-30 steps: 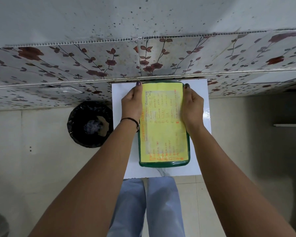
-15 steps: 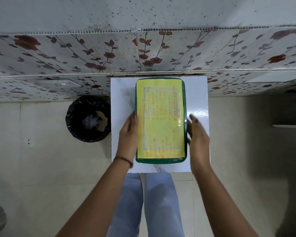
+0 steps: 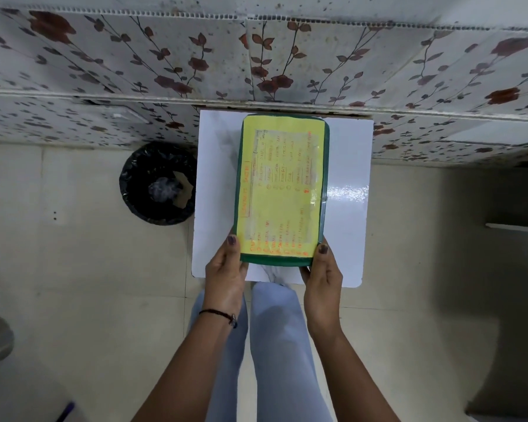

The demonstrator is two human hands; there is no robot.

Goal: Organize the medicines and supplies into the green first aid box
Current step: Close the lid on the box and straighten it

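We have slid both hands back to the green first aid box's near corners; left hand and right hand grip it, lid closed.

the green first aid box looks like smooth plastic, with a faint sheen down its right wall. its lid carries a yellow paper sheet written in orange, matt in itself but covered over the middle by clear glossy film that catches light near the right edge. the white table under it has a smooth, glossy top, with a bright reflection toward its right edge. the bin beside the table's left edge is lined with crinkled, shiny black plastic. the floor is pale smooth tile, dull in finish. the wall panels look like printed plastic sheet, speckled with stains. the trousers are soft, matt light-blue cloth.
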